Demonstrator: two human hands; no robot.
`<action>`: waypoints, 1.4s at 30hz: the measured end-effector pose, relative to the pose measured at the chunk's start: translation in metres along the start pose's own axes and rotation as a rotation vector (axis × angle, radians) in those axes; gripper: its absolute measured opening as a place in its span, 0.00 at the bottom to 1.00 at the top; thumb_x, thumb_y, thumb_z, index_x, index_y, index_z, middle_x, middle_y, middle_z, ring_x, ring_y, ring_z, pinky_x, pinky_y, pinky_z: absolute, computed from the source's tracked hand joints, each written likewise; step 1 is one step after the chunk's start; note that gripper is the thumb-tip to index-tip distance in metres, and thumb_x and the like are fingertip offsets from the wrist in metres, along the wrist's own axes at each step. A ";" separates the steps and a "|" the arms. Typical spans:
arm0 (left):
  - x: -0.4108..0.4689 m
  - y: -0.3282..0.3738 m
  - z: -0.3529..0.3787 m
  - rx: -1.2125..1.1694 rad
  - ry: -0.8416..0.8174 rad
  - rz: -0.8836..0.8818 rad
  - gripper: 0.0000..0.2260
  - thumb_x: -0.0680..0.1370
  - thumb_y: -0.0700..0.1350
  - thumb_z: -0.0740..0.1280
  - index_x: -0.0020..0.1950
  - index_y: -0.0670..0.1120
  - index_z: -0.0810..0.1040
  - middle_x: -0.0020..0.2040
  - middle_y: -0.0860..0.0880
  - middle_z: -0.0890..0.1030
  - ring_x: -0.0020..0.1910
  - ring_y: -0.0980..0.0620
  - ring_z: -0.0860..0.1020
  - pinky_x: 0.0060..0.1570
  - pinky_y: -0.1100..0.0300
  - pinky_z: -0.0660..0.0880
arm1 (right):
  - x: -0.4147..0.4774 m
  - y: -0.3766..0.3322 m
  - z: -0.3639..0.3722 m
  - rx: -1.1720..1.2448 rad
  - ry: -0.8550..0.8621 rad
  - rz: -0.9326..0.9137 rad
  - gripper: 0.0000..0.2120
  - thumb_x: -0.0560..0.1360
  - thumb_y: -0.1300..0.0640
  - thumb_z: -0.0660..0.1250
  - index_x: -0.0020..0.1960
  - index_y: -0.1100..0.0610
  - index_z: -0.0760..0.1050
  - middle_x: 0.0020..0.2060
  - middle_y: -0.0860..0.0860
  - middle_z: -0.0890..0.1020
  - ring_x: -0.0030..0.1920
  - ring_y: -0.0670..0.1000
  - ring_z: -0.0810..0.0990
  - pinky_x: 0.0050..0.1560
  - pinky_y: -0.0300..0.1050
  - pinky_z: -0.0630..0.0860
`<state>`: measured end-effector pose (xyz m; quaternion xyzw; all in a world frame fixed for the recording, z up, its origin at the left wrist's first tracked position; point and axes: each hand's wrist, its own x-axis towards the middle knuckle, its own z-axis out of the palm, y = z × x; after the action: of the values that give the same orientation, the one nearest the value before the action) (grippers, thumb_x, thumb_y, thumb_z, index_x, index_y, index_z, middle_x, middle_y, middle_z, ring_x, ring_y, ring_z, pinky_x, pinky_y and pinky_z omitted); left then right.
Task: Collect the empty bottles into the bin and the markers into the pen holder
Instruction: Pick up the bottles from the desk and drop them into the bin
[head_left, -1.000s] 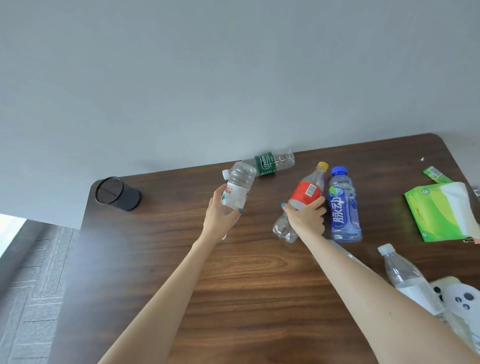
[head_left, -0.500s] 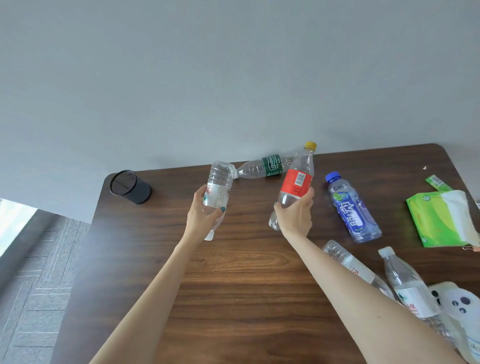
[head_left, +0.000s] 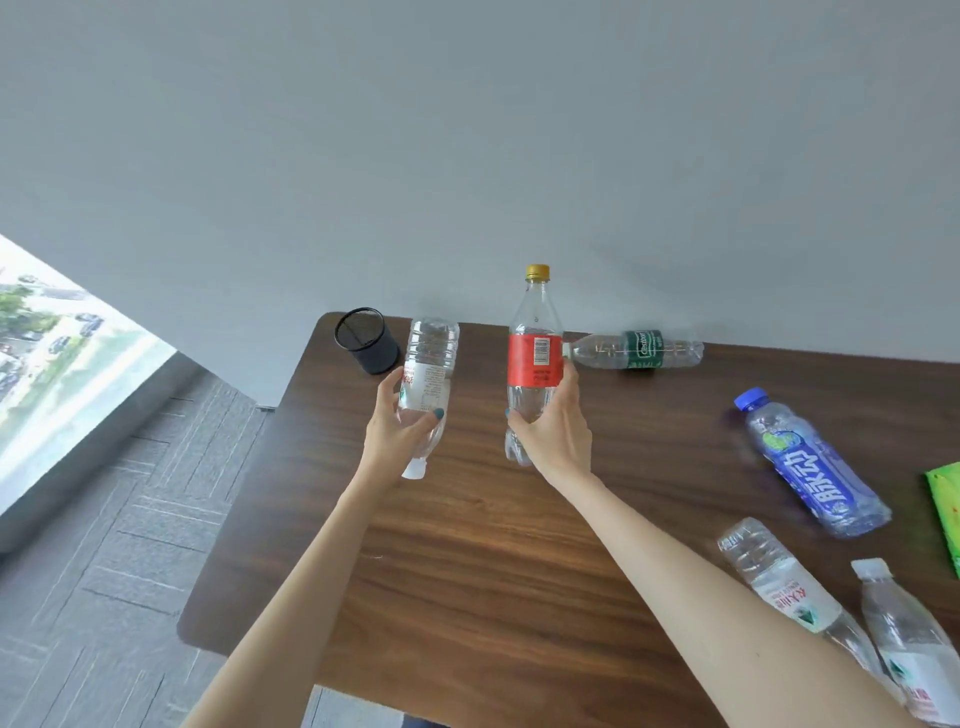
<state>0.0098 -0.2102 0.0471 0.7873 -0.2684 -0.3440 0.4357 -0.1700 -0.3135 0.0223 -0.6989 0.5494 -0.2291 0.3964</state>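
near right: two clear plastic bottles with white labels lie on the dark wood-grain bench; nearer one white cap pointing far, other just left of it, partly behind right forearm
right edge: bright green packet, cut off by frame
mid right: clear bottle with blue label and blue cap lying on bench, cap toward far left, well apart from the hands
left hand: fingers curled tight round a clear plastic bottle with white label, held upside down, white cap pointing down toward viewer, base up; lifted off bench
right hand: wrapped round lower half of a clear bottle with red label and yellow cap, upright, cap up; thumb on left side, fingers behind; bottom looks off the bench, cannot tell for sure
bottles in hands: side by side, apart, not touching
far right of centre: clear bottle with dark green label lying on its side along far bench edge, neck end just beside red-label bottle
far left corner: black mesh cylindrical pen holder standing upright, open top, just left of the upside-down bottle; contents cannot tell
left of bench: grey carpet-tile floor
far left: window, outdoor view with cars
behind bench: plain grey wall
bin: not in view
markers: not in view
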 end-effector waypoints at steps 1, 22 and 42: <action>-0.003 -0.005 -0.012 -0.009 0.015 -0.010 0.32 0.71 0.47 0.73 0.69 0.64 0.62 0.59 0.52 0.78 0.55 0.51 0.80 0.58 0.45 0.77 | -0.004 -0.007 0.010 0.005 -0.027 -0.024 0.45 0.69 0.47 0.71 0.76 0.47 0.46 0.70 0.47 0.68 0.59 0.52 0.78 0.52 0.55 0.79; 0.013 -0.154 -0.270 -0.125 0.183 -0.195 0.31 0.74 0.40 0.72 0.73 0.53 0.61 0.51 0.56 0.74 0.50 0.52 0.79 0.53 0.54 0.75 | -0.073 -0.155 0.281 -0.169 -0.399 -0.152 0.43 0.69 0.44 0.72 0.74 0.46 0.48 0.69 0.48 0.70 0.60 0.53 0.78 0.55 0.53 0.77; 0.132 -0.255 -0.392 -0.093 -0.032 -0.406 0.38 0.65 0.58 0.71 0.72 0.50 0.63 0.65 0.46 0.76 0.62 0.47 0.76 0.65 0.44 0.71 | -0.041 -0.224 0.446 -0.185 -0.502 0.198 0.35 0.71 0.45 0.69 0.72 0.52 0.58 0.60 0.51 0.75 0.56 0.55 0.77 0.53 0.48 0.72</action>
<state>0.4264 0.0123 -0.0651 0.7987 -0.0953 -0.4493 0.3888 0.2863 -0.1219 -0.0513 -0.7101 0.5181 0.0422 0.4749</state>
